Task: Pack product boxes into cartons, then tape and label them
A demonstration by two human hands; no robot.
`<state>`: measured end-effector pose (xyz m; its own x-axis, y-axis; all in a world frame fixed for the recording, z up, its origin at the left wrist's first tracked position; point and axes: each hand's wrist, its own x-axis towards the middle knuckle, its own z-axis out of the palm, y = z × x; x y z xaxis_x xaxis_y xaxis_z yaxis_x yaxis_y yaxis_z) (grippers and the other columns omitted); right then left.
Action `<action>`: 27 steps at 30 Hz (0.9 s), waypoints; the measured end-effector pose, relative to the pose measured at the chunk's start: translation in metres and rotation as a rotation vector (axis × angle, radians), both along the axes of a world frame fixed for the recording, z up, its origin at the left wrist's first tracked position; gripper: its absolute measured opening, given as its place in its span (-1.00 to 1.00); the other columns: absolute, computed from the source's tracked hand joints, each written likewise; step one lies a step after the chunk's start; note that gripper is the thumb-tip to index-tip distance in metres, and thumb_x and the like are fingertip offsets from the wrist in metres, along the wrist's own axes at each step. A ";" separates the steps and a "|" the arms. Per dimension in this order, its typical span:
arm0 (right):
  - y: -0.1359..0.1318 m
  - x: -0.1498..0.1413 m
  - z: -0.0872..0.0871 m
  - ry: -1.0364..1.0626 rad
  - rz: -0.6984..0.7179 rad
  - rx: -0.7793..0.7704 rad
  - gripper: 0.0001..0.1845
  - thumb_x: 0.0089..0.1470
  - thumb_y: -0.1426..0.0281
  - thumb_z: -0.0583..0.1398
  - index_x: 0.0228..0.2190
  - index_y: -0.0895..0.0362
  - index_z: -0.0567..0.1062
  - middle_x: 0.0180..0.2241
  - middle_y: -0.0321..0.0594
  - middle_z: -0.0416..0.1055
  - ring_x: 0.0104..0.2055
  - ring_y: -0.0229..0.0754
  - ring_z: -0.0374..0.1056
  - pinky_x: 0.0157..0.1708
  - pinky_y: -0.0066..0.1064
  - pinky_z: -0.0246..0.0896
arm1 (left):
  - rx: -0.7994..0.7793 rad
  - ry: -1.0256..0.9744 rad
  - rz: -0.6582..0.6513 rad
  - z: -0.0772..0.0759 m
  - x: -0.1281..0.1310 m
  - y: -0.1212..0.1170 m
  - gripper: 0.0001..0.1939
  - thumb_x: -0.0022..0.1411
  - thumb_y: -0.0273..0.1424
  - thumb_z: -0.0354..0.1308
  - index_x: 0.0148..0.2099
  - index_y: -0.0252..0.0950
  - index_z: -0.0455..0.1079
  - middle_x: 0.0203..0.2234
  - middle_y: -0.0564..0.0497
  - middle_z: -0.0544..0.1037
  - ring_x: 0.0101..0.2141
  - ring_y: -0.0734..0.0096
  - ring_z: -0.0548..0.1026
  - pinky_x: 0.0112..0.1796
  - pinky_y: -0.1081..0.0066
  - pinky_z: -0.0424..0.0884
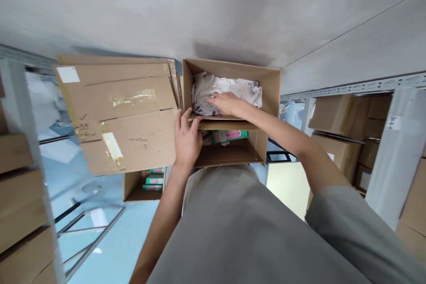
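Observation:
An open cardboard box (271, 93) stands against the pale wall surface, with crumpled white paper slips (244, 90) inside. My right hand (226, 103) reaches into it and touches the slips, index finger stretched out; its lower fingers are partly hidden. At the box's near left corner, my left hand (188, 137) has its fingers bent over the edge. Just below is a second open cardboard box (229, 155) holding a green and pink packet (230, 136) and some white paper, partly covered by the first box's near side.
Flattened cardboard (133, 120) with handwriting and tape lies on the left. A lower box (133, 186) holds several green packets (153, 181). Metal shelf posts (399, 142) and stacked boxes (20, 204) flank both sides. A metal frame (89, 239) stands at lower left.

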<state>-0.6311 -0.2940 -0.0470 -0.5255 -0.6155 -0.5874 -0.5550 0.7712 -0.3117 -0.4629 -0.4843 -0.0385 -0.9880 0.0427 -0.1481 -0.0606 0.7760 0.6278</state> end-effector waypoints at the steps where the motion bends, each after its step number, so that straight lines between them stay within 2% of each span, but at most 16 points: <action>1: -0.013 -0.004 -0.013 -0.004 0.055 0.008 -0.44 0.25 0.61 0.39 0.24 0.10 0.62 0.24 -0.07 0.66 0.07 -0.09 0.65 -0.02 -0.42 0.38 | -0.011 0.001 0.004 0.000 0.000 0.000 -0.41 0.32 -0.64 0.12 0.31 -0.14 0.50 0.53 -0.23 0.37 0.63 -0.21 0.12 0.54 -0.40 0.16; 3: -0.030 -0.007 -0.034 -0.007 0.129 0.022 -0.56 0.23 0.60 0.41 0.11 0.12 0.68 0.17 -0.19 0.70 0.03 -0.23 0.64 -0.08 -0.53 0.33 | -0.034 0.001 0.004 0.000 -0.001 0.002 -0.43 0.32 -0.64 0.10 0.30 -0.16 0.51 0.51 -0.26 0.39 0.61 -0.21 0.15 0.54 -0.37 0.19; 5: -0.036 -0.009 -0.048 -0.011 0.164 0.022 -0.61 0.21 0.55 0.44 0.06 0.12 0.70 0.13 -0.25 0.73 0.03 -0.27 0.63 -0.12 -0.56 0.30 | -0.056 0.006 -0.001 0.000 -0.001 0.003 -0.44 0.33 -0.65 0.08 0.28 -0.20 0.53 0.50 -0.30 0.39 0.60 -0.22 0.17 0.53 -0.34 0.22; 8: -0.030 -0.010 -0.059 -0.058 0.156 -0.024 -0.50 0.28 0.51 0.38 0.22 0.08 0.66 0.14 -0.21 0.74 0.07 -0.18 0.63 -0.06 -0.48 0.31 | -0.068 0.013 -0.004 0.001 -0.002 0.003 -0.43 0.32 -0.66 0.07 0.28 -0.20 0.53 0.48 -0.29 0.41 0.58 -0.19 0.20 0.53 -0.30 0.24; 10: -0.021 -0.012 -0.057 -0.092 0.102 -0.071 -0.47 0.34 0.53 0.28 0.28 0.07 0.65 0.15 -0.16 0.74 0.09 -0.12 0.63 0.03 -0.40 0.33 | -0.057 0.003 -0.005 0.001 -0.003 0.003 -0.42 0.30 -0.66 0.08 0.28 -0.18 0.53 0.47 -0.26 0.41 0.58 -0.17 0.20 0.54 -0.29 0.23; 13: 0.000 -0.015 -0.035 -0.088 -0.039 -0.166 -0.50 0.37 0.53 0.21 0.25 0.08 0.67 0.18 -0.09 0.72 0.13 -0.04 0.61 0.15 -0.29 0.34 | -0.022 -0.020 -0.009 0.002 -0.005 0.002 -0.42 0.26 -0.65 0.10 0.26 -0.22 0.54 0.48 -0.30 0.39 0.59 -0.19 0.18 0.55 -0.30 0.20; 16: 0.031 -0.005 0.010 -0.026 -0.241 -0.290 -0.51 0.44 0.44 0.18 0.30 0.09 0.63 0.16 -0.06 0.72 0.15 0.02 0.60 0.20 -0.25 0.36 | 0.002 -0.014 -0.009 0.001 -0.007 0.001 -0.42 0.25 -0.64 0.12 0.27 -0.22 0.52 0.47 -0.31 0.40 0.59 -0.22 0.18 0.54 -0.34 0.18; 18: 0.056 0.018 0.047 0.028 -0.408 -0.336 -0.50 0.50 0.33 0.17 0.35 0.10 0.58 0.07 -0.06 0.73 0.09 0.05 0.62 0.17 -0.22 0.40 | 0.017 -0.001 -0.009 0.000 -0.007 0.001 -0.43 0.26 -0.63 0.13 0.27 -0.21 0.52 0.46 -0.30 0.40 0.58 -0.22 0.19 0.54 -0.35 0.17; 21: 0.091 0.075 0.090 0.035 -0.647 -0.351 -0.45 0.54 0.18 0.15 0.40 0.09 0.52 -0.06 -0.10 0.72 -0.10 0.04 0.65 0.01 -0.17 0.53 | 0.036 0.013 -0.006 -0.002 -0.007 0.002 -0.46 0.28 -0.59 0.13 0.27 -0.21 0.51 0.44 -0.30 0.42 0.57 -0.22 0.20 0.54 -0.35 0.15; 22: 0.100 0.098 0.098 0.015 -0.698 -0.372 -0.45 0.53 0.16 0.16 0.40 0.07 0.52 -0.05 -0.11 0.72 -0.15 0.03 0.64 -0.05 -0.18 0.56 | 0.038 0.019 -0.004 -0.003 -0.007 0.002 -0.46 0.28 -0.59 0.13 0.27 -0.20 0.51 0.43 -0.29 0.42 0.56 -0.22 0.21 0.54 -0.35 0.15; 24: 0.111 0.141 0.104 -0.059 -0.745 -0.446 -0.47 0.50 0.14 0.19 0.36 0.03 0.56 0.02 -0.11 0.72 -0.19 -0.02 0.63 -0.12 -0.21 0.59 | 0.035 0.030 -0.002 -0.005 -0.008 0.002 -0.44 0.27 -0.57 0.15 0.28 -0.18 0.50 0.41 -0.27 0.45 0.54 -0.23 0.23 0.54 -0.36 0.15; 27: 0.115 0.186 0.093 -0.133 -0.765 -0.495 -0.49 0.42 0.25 0.24 0.33 0.01 0.59 0.18 -0.09 0.67 -0.16 -0.08 0.63 -0.09 -0.26 0.61 | 0.027 0.043 -0.003 -0.006 -0.009 0.002 -0.42 0.23 -0.56 0.17 0.28 -0.17 0.50 0.37 -0.27 0.46 0.51 -0.26 0.26 0.53 -0.36 0.15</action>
